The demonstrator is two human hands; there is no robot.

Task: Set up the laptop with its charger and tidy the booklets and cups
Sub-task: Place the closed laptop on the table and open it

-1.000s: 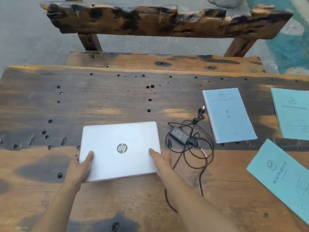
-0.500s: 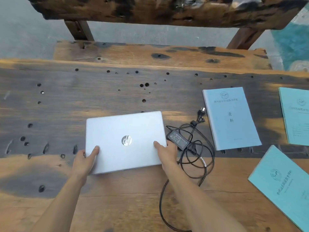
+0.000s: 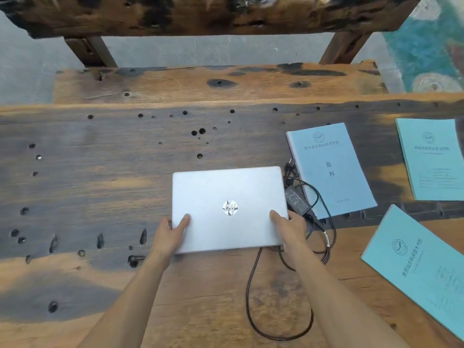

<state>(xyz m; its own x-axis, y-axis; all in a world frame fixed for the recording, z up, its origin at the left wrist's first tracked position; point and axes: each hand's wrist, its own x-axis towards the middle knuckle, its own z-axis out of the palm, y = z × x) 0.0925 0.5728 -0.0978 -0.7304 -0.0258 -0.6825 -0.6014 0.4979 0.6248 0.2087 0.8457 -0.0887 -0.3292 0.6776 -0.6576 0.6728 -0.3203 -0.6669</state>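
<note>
A closed silver laptop (image 3: 226,194) lies on the wooden table (image 3: 88,184), lid up with a round logo. My left hand (image 3: 169,232) grips its near left corner, thumb on the lid. My right hand (image 3: 292,226) grips its near right corner the same way. The black charger brick (image 3: 297,199) sits against the laptop's right edge, partly over a pale blue booklet (image 3: 331,169). Its cable (image 3: 253,297) loops toward the near edge, and the plug (image 3: 289,164) lies by the booklet. No cups are in view.
Two turquoise booklets lie on the right: one at the far right (image 3: 434,159), another near the front right (image 3: 421,270). A rough wooden bench (image 3: 213,81) with a dark backrest beam (image 3: 200,13) stands behind the table. A painted blue wall (image 3: 431,46) shows at top right.
Both hands have slid the laptop away from me and to the right, up against the charger brick. The charger now lies partly on the pale blue booklet.
</note>
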